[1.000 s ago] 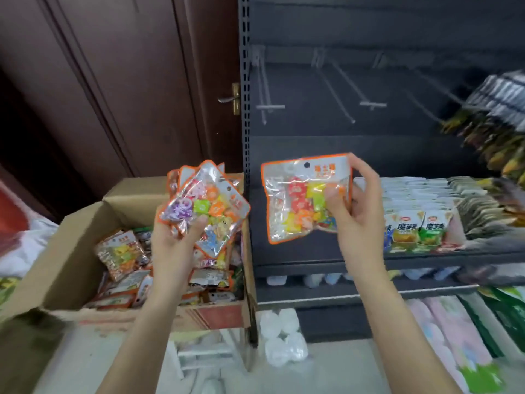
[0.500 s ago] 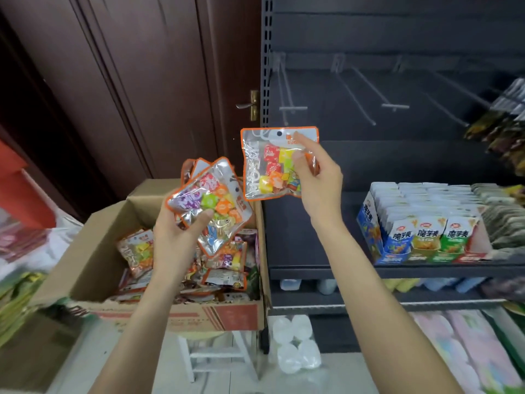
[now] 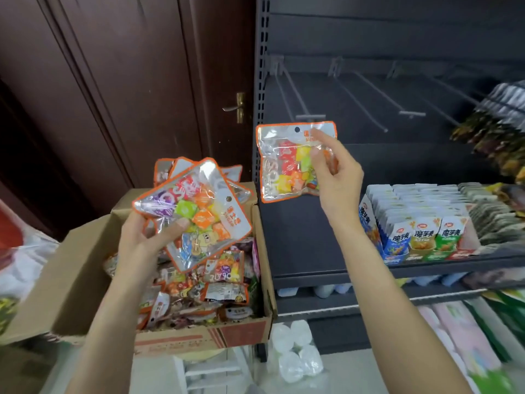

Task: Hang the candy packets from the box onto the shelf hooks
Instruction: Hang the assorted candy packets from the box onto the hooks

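Orange-edged candy packet (image 3: 287,163) in right hand (image 3: 336,177) grip; left hand (image 3: 142,240) grips packet stack (image 3: 196,211); print unreadable.

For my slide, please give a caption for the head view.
Right hand lifts one candy packet toward an empty hook; left hand holds more.

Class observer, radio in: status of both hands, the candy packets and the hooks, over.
Left hand grips a fanned stack of packets above the box. Right hand pinches one packet, hole just below the leftmost hook. Hook bare, nothing blocking.
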Demonstrator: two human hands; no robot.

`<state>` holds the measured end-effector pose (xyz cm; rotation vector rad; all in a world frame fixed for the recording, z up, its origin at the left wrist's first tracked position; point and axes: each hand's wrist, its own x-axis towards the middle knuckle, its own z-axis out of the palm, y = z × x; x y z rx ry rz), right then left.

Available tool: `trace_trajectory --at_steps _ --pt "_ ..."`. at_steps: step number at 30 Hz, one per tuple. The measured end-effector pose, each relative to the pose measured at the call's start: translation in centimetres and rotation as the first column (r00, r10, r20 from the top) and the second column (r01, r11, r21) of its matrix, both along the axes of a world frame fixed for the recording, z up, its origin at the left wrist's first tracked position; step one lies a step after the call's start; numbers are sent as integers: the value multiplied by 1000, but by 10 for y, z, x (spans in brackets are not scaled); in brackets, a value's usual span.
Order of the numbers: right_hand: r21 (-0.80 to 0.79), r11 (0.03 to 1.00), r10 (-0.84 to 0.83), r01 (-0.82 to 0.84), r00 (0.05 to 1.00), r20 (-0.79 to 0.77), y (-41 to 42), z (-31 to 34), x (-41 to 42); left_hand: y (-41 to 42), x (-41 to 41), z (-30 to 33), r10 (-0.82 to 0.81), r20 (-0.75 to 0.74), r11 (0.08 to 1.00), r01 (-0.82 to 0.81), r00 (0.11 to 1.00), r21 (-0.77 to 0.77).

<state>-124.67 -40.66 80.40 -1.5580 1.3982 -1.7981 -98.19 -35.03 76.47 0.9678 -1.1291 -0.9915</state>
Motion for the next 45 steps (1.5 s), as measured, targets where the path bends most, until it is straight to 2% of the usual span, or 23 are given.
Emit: trace_trajectory --at_steps 4,8,13,15,19,23,24,26,28,30,34,36,39,42,45 --pt "-9 999 -33 33 999 -1 1 -3 0 -3 0 5 -128 34 991 129 991 -22" --pt "6 997 -73 74 993 -91 -20 -2 1 -7 -1 10 -207 71 978 207 976 9" --pt "113 988 -59 110 924 -378 -85 -1 -5 -22 -21 17 -89 115 996 85 989 36" --pt "183 982 27 52 915 -404 -104 -1 -8 -30 -29 18 -30 134 999 24 991 46" --pt "274 959 156 -68 937 -312 -90 -5 -11 -44 -39 14 -7 117 997 -3 993 82" --pt "290 949 140 -126 990 -30 -20 -25 -9 -48 -52 10 -50 124 994 38 991 102" --pt "286 947 156 -149 988 -1 -2 -29 -5 -47 -56 9 -73 136 992 57 988 113" --pt "308 938 195 -162 978 -80 19 -32 5 -45 -65 8 -124 169 986 103 978 128" --pt "345 933 191 -101 952 -239 27 -34 10 -41 -75 7 -172 172 979 150 970 136" --pt "373 926 162 -57 953 -255 29 -33 9 -37 -84 7 -195 116 973 177 974 150" --pt "348 929 167 -125 982 -94 34 -32 -1 -32 -90 3 -210 38 964 201 977 173" --pt "300 943 137 -141 990 35 36 -30 -8 -32 -91 2 -196 12 964 190 981 189" --pt "262 963 10 -62 981 193 36 -31 -25 -32 -91 1 -162 -54 962 170 985 215" --pt "278 960 -87 -22 924 373 40 -28 -41 -31 -91 1 -123 -53 962 133 991 240" --pt "321 946 -72 -51 930 360 51 -21 -56 -32 -90 2 -47 2 971 45 999 234"
